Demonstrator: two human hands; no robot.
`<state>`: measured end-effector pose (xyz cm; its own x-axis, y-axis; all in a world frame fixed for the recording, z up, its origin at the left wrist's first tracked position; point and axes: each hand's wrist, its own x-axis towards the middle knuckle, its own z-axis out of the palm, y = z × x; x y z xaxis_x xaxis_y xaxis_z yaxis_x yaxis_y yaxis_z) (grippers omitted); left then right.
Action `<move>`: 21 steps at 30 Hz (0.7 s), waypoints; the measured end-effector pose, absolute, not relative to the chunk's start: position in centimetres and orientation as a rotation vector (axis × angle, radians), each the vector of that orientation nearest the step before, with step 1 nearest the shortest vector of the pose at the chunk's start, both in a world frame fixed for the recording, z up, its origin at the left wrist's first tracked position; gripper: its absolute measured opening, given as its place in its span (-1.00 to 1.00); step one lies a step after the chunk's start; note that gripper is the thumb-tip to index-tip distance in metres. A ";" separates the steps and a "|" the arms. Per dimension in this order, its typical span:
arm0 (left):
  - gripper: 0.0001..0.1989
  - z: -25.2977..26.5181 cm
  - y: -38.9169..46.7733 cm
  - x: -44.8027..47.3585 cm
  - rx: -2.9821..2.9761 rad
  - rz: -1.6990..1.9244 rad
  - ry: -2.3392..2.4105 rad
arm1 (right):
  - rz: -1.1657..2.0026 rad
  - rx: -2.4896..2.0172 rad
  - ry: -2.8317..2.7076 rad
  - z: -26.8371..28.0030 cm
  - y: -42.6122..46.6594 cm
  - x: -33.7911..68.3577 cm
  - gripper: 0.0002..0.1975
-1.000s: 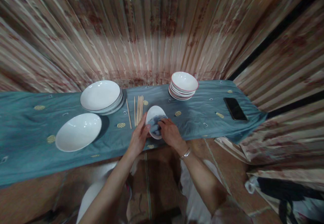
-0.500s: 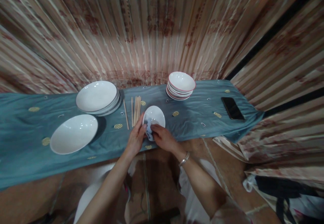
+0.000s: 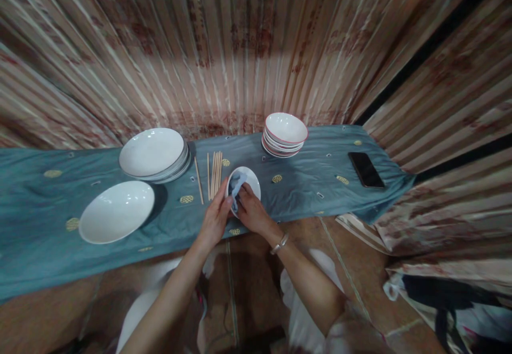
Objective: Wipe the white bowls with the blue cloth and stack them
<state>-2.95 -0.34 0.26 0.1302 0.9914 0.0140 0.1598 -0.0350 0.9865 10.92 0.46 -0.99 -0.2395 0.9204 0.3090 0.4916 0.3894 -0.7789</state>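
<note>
A small white bowl (image 3: 253,178) is tilted up near the front edge of the cloth-covered table. My left hand (image 3: 218,209) grips its left rim, the thumb on the inner side. Inside the bowl lies a blue-grey cloth (image 3: 237,182), bunched along the left half of the inner wall. My right hand (image 3: 252,209) reaches into the bowl with its fingers closed on the cloth; the fingertips are partly hidden. Just left of the bowl, several wooden chopsticks (image 3: 216,175) lie on the tablecloth.
Stacked white plates (image 3: 154,151) stand at the back left, with a single large white dish (image 3: 117,212) in front. A stack of red-rimmed bowls (image 3: 285,130) sits at the back. On the right lies a black phone (image 3: 366,170). Pleated curtains (image 3: 240,50) hang behind the blue-green tablecloth (image 3: 312,183).
My right hand has pushed the cloth farther up into the bowl, so it now covers more of the left inner wall. My left hand keeps its hold on the rim.
</note>
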 end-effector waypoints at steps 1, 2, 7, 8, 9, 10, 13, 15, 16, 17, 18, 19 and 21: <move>-0.31 0.3 -0.4 -3.0 1.409 1.050 1.218 | 0.672 -1.250 -1.884 -1.0 0.6 10.9 -0.56; -0.31 0.3 -0.4 -3.0 1.408 1.046 1.220 | 0.641 -1.277 -1.899 -1.0 0.6 11.0 -0.57; -0.30 0.8 -0.6 -2.9 1.334 1.006 1.243 | 0.505 -1.435 -2.054 -0.5 0.7 11.5 -0.54; -0.30 1.0 -0.6 -2.8 1.318 1.001 1.244 | 0.487 -1.479 -2.086 -0.3 0.7 11.7 -0.53; -0.29 1.1 -0.6 -2.8 1.306 0.999 1.242 | 0.472 -1.523 -2.114 -0.2 0.6 11.8 -0.53; -0.28 1.2 -0.6 -2.8 1.295 0.998 1.238 | 0.458 -1.563 -2.140 -0.1 0.5 11.8 -0.54; -0.27 1.4 -0.7 -2.7 1.263 0.991 1.228 | 0.427 -1.648 -2.214 0.3 0.1 12.1 -0.60; -0.27 1.4 -0.6 -2.7 1.257 0.986 1.232 | 0.428 -1.673 -2.247 0.6 -0.2 12.3 -0.64; -0.27 1.4 -0.6 -2.7 1.261 0.987 1.236 | 0.444 -1.672 -2.255 0.7 -0.2 12.5 -0.66; -0.27 1.3 -0.6 -2.7 1.266 0.990 1.240 | 0.473 -1.661 -2.258 0.8 -0.3 12.7 -0.67; -0.27 1.3 -0.6 -2.7 1.272 0.992 1.245 | 0.511 -1.638 -2.257 0.9 -0.3 12.9 -0.67; -0.26 1.3 -0.6 -2.7 1.276 0.993 1.249 | 0.554 -1.606 -2.252 0.9 -0.3 13.1 -0.67; -0.26 1.4 -0.5 -2.7 1.276 0.991 1.255 | 0.639 -1.523 -2.230 0.9 -0.4 13.4 -0.65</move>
